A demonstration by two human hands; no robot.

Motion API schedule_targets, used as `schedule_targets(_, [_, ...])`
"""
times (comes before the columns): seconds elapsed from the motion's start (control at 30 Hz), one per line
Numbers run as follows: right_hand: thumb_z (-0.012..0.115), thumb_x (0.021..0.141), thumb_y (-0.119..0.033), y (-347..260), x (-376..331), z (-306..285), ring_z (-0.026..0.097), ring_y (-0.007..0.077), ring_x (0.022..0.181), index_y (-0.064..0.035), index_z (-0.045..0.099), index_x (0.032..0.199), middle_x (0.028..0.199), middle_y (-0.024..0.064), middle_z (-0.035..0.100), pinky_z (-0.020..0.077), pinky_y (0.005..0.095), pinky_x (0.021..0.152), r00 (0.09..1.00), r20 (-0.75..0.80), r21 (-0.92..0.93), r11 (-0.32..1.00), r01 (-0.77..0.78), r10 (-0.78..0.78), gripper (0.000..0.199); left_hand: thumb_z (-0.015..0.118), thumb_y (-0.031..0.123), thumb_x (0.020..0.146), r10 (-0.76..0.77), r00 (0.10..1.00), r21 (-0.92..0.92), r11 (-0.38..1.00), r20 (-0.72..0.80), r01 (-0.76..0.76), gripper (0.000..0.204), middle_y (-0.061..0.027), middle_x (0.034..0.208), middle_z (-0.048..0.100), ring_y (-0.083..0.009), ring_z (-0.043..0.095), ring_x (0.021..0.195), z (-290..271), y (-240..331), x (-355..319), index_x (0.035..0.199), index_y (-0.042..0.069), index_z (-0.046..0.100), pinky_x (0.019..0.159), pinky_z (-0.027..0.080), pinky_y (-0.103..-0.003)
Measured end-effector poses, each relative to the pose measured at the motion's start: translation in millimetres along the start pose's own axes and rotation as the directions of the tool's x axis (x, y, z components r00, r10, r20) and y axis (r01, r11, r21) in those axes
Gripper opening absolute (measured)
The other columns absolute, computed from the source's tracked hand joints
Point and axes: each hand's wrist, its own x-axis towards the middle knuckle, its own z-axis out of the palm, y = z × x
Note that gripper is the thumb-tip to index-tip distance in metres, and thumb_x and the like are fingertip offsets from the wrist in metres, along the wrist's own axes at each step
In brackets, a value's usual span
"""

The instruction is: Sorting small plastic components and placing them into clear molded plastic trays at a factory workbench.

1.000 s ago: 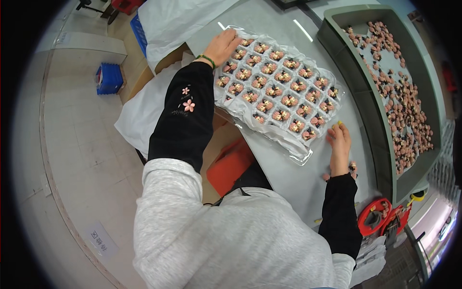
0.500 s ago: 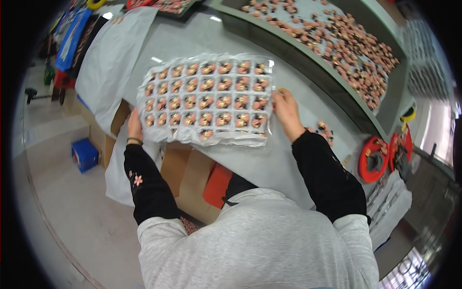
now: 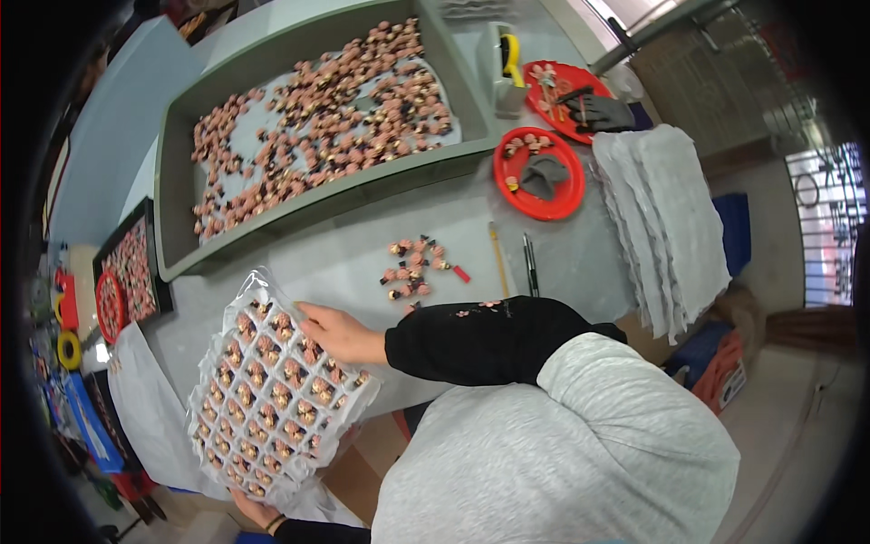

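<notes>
The blister tray point(image 3: 272, 399) overhangs the table's point(image 3: 362, 254) near-left edge, the long bin point(image 3: 172, 163) behind it (two dishes point(image 3: 539, 172) right).

Grey table point(image 3: 362, 258): green bin point(image 3: 172, 163), red dishes point(image 3: 544, 195) (two), pens point(image 3: 528, 263).

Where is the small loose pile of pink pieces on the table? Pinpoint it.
In the head view, the small pile lies mid-table, just below the long green tray, left of the pencil, above the right hand.

Clear plastic blister tray point(image 3: 272, 399), grid of pockets with pinkish small parts, tilted off table's near-left edge. Brown cardboard box point(image 3: 362, 467) just below it. Stack of white sheets point(image 3: 671, 218) at right.
</notes>
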Motion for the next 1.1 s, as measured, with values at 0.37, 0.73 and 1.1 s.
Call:
schedule_targets(0.37, [0.043, 0.089, -0.014, -81, -212, -262, 0.046, 0.0099, 0.101, -0.0001, 0.037, 0.125, 0.114, 0.0048, 0.049, 0.0368, 0.0244, 0.086, 0.772, -0.612, 0.280, 0.866, 0.414, -0.171, 0.039, 0.034, 0.046, 0.088, 0.094, 0.863, 0.020, 0.993, 0.497, -0.119, 0.056, -0.0101, 0.120, 0.047, -0.0265, 0.049, 0.106, 354, 101, -159, 0.123, 0.004, 0.038, 0.089, 0.040, -0.039])
schedule_targets(0.73, [0.045, 0.088, -0.019, -83, -534, -465, 0.047, 0.0126, 0.103, 0.0025, 0.042, 0.119, 0.114, 0.0074, 0.050, 0.0369, 0.0256, 0.086, -0.008, -0.997, 0.052, 0.777, 0.628, 0.073, 0.038, 0.039, 0.013, 0.083, -0.193, 0.104, 0.219, 0.884, 0.976, -0.413, 0.028, -0.0063, 0.096, 0.057, -0.0145, 0.056, 0.083, 821, -55, -394, 0.105, 0.000, 0.051, 0.073, 0.045, -0.026])
schedule_targets(1.1, [0.048, 0.087, -0.017, -30, -630, -544, 0.050, 0.0137, 0.101, 0.0034, 0.040, 0.120, 0.115, 0.0079, 0.049, 0.0407, 0.0259, 0.083, -0.354, -0.899, -0.054, 0.738, 0.673, 0.258, 0.039, 0.045, 0.016, 0.081, -0.467, -0.073, 0.327, 0.715, 0.881, -0.618, 0.037, -0.0099, 0.108, 0.054, -0.0189, 0.052, 0.094, 1005, -221, -589, 0.114, -0.001, 0.048, 0.082, 0.041, -0.030])
